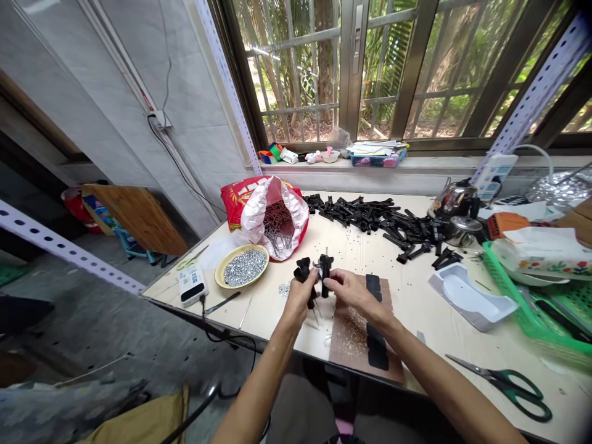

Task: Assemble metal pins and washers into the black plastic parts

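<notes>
My left hand is closed around a few black plastic pieces, with thin metal pins poking out below. Right beside it, my right hand pinches another black plastic piece, held upright with a metal pin showing at its top. The two hands almost touch above the table's front part. Under my right wrist lies a brown board with a row of black pads. A yellowish dish of small shiny metal parts stands to the left. Behind it, a red and white bag lies open, full of long pins.
A heap of black plastic pieces spreads along the back. Green-handled scissors, a white tray and a green basket are at right. A white device with a cable and a dark knife-like tool lie at left.
</notes>
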`<state>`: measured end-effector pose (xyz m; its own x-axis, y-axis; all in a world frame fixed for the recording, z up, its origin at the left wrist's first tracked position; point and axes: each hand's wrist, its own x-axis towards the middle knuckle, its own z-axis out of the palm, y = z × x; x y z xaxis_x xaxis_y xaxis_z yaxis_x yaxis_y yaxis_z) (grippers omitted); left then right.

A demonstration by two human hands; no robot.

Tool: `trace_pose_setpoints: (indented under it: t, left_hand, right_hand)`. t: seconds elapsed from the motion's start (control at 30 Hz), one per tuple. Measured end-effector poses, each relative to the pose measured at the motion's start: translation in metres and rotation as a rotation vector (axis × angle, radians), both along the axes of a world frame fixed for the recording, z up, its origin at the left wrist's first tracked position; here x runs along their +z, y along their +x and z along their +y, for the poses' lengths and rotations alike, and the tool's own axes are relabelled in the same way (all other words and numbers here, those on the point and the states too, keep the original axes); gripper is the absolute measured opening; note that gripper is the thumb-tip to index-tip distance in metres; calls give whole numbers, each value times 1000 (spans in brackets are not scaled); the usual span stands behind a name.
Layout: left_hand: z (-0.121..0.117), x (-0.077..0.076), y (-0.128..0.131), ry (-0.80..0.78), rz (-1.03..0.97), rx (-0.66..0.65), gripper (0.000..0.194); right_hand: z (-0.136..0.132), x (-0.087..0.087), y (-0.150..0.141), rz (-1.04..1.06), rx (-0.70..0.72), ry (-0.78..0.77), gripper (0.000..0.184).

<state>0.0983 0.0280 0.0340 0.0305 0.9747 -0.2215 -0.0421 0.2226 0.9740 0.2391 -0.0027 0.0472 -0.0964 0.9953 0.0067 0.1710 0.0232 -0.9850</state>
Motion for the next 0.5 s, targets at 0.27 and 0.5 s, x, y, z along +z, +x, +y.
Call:
trace_pose_setpoints:
  t: [0.27, 0.5]
  left_hand:
    - [21, -14, 10, 84, 300, 97, 43]
    - [-18, 14, 25, 386, 230, -146, 38]
  right_hand:
    - [-10, -10, 13, 156, -203, 32, 23]
    - [-31, -11, -3, -166, -215, 339, 22]
